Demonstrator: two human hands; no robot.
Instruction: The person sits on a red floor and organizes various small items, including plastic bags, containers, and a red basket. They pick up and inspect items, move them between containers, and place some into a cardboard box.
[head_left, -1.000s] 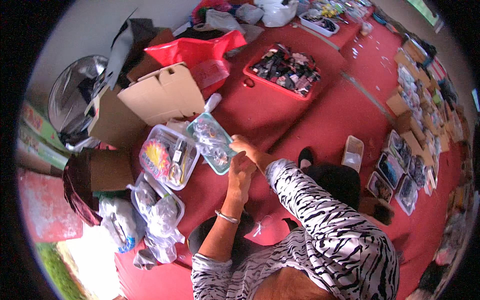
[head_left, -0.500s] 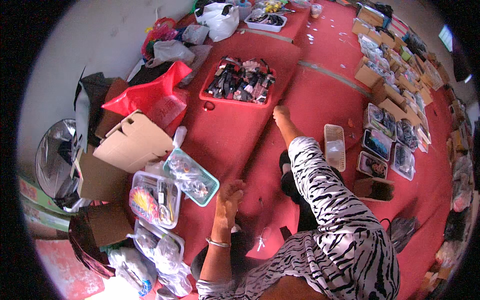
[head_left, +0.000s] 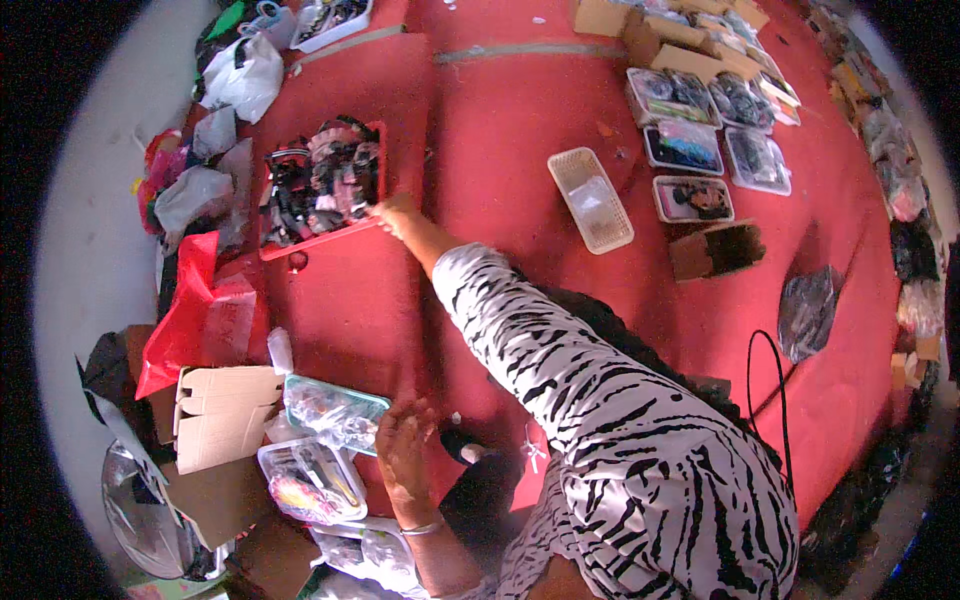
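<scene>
- Right now we reach our right hand [head_left: 393,212] to the lower right corner of the red tray [head_left: 322,238], upper left of centre; fingers touch its rim, but we cannot tell if they grip.
- Tray is full of dark hair accessories [head_left: 318,180] and sits on the red carpet [head_left: 500,120].
- Our left hand [head_left: 403,450], lower left, is spread wide and empty, just beside a clear teal-rimmed box [head_left: 335,412].
- Second clear box [head_left: 308,482] lies below it, cardboard [head_left: 225,415] to its left.
- White basket [head_left: 590,200] sits upper right of centre.
</scene>
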